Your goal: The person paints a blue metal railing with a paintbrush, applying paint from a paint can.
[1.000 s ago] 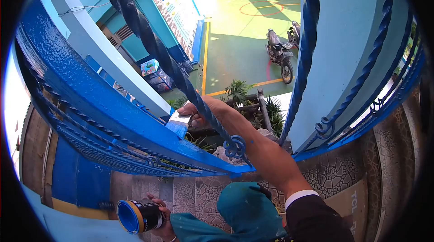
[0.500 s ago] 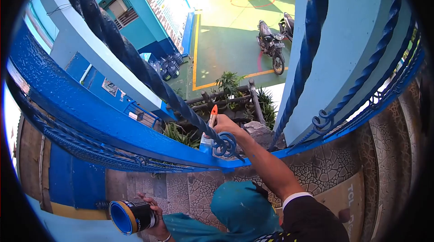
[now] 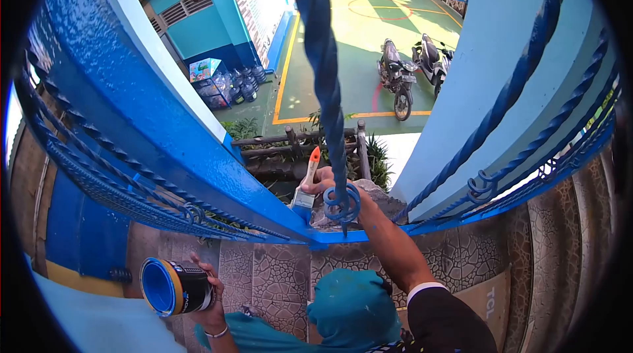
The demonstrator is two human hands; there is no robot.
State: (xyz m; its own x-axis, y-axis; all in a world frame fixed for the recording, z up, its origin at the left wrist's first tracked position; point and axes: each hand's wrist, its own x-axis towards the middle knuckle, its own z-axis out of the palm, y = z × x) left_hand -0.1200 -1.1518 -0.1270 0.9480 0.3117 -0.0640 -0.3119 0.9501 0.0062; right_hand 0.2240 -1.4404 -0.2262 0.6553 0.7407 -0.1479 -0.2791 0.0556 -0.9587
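Observation:
My right hand (image 3: 320, 181) reaches past a twisted blue railing bar (image 3: 324, 69), its fingers closed on the wooden handle of a paintbrush (image 3: 311, 175) with an orange tip. The blue-wetted bristles point down and lie right at the blue ledge (image 3: 264, 211) of the railing. A scroll (image 3: 341, 203) at the bar's lower end partly covers my wrist. At lower left my left hand (image 3: 210, 290) grips a black paint can (image 3: 175, 287) from its side. The can is tilted, and its mouth shows blue paint inside.
More twisted bars (image 3: 491, 112) rise on the right beside a light-blue pillar (image 3: 455, 89). Beyond the railing are a wooden fence (image 3: 290, 139), plants (image 3: 377, 158), parked motorcycles (image 3: 397, 79) and a green court (image 3: 343, 83). Stone-patterned steps (image 3: 280, 274) and cardboard (image 3: 484, 313) lie below.
The camera view has shifted, so the near bar now stands almost upright in the middle. My right hand keeps the brush low at the ledge; the can appears farther left and slightly higher.

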